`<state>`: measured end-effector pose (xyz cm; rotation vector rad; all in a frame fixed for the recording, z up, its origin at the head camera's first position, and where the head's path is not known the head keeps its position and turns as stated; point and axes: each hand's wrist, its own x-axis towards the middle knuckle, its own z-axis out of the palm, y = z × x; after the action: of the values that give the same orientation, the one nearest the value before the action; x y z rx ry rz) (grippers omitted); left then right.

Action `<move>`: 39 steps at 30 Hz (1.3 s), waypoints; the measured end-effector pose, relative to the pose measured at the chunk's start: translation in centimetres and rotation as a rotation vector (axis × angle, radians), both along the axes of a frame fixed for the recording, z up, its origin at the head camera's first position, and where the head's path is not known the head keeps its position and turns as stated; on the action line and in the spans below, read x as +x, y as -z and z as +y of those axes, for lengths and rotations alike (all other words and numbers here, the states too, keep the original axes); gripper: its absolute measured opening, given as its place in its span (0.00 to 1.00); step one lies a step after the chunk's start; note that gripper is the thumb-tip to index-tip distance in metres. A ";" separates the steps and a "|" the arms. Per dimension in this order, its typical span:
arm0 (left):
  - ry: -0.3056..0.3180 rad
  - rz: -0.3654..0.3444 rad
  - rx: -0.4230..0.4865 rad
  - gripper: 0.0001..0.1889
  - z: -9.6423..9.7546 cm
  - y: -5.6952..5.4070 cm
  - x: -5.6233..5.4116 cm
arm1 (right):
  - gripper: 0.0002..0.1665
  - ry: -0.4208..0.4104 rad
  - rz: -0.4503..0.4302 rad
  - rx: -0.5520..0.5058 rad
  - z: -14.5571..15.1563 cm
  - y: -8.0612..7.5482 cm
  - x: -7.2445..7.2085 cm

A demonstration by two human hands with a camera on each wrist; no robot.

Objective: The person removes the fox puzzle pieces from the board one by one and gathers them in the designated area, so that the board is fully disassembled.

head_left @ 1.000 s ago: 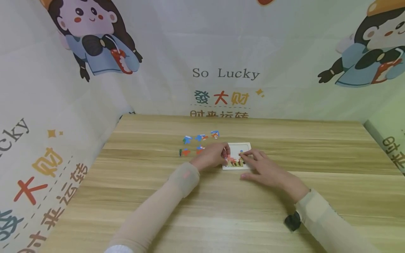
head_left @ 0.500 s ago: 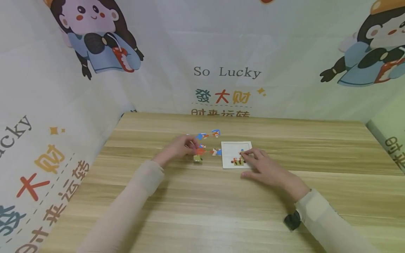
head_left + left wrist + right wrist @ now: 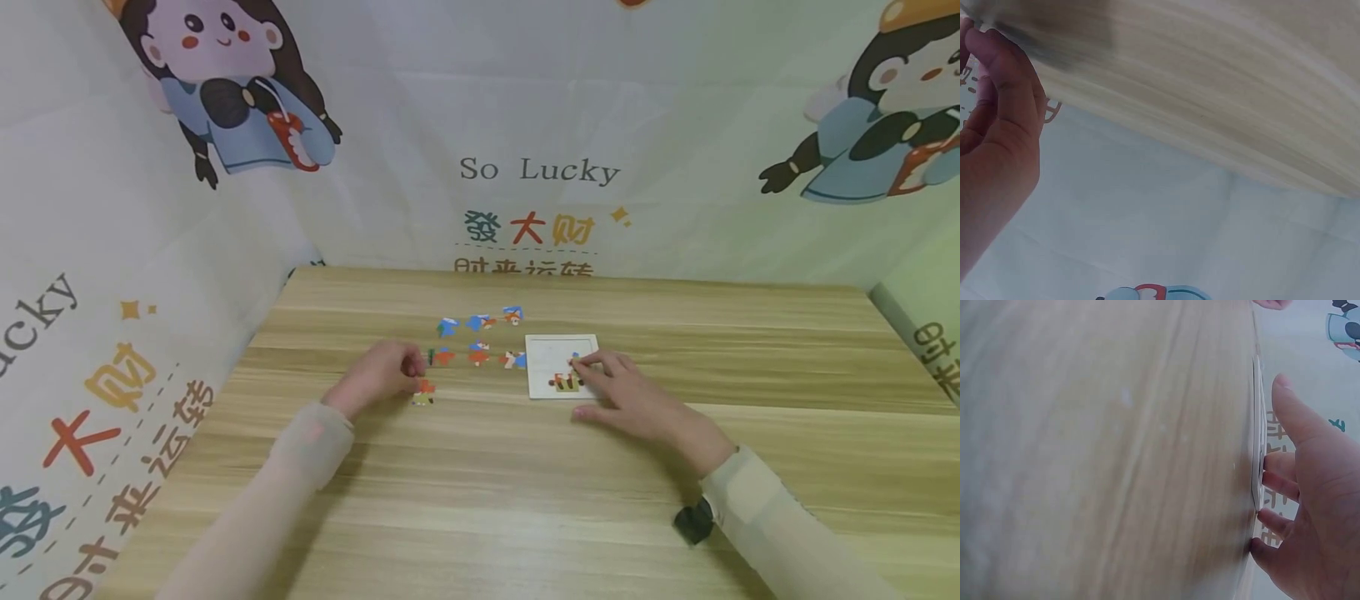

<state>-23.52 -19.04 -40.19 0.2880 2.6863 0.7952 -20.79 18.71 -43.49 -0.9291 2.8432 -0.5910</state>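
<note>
My left hand (image 3: 382,375) is low over the wooden table, left of the loose pieces. Its thumb and fingers pinch an orange-and-green jigsaw piece (image 3: 423,395). In the left wrist view the fingers of the left hand (image 3: 1007,94) are bent at the upper left edge, and the piece is hidden. My right hand (image 3: 633,404) rests at the right side of the white puzzle board (image 3: 545,392), fingertips on its surface. A striped yellow-and-brown jigsaw piece (image 3: 566,382) lies in the board beside those fingers. In the right wrist view the right hand (image 3: 1322,487) has its thumb apart from its fingers.
Several blue, orange and white jigsaw pieces lie in two rows left of the board, among them an upper-row piece (image 3: 513,315) and an orange piece (image 3: 478,354). A printed cloth (image 3: 390,167) hangs along the table's far edge. A black object (image 3: 693,523) is at the right wrist.
My left hand has moved left from the board, carrying the orange-and-green jigsaw piece, to beyond the loose pieces. The right hand has stayed at the board.
</note>
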 end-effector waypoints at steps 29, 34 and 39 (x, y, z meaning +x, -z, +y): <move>0.183 -0.028 0.354 0.15 14.6 1.7 -2.4 | 0.43 -0.017 0.014 -0.010 0.2 0.1 -0.3; 0.177 0.027 0.244 0.14 15.5 2.0 -2.4 | 0.42 -0.019 0.029 -0.020 0.3 0.1 -0.3; 0.186 0.045 0.231 0.13 15.8 2.5 -2.6 | 0.43 -0.011 0.025 -0.028 0.3 0.2 -0.3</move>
<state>-26.07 -3.27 -42.69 0.6082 2.5605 1.0513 -21.05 19.04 -43.71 -0.9629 2.8565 -0.6233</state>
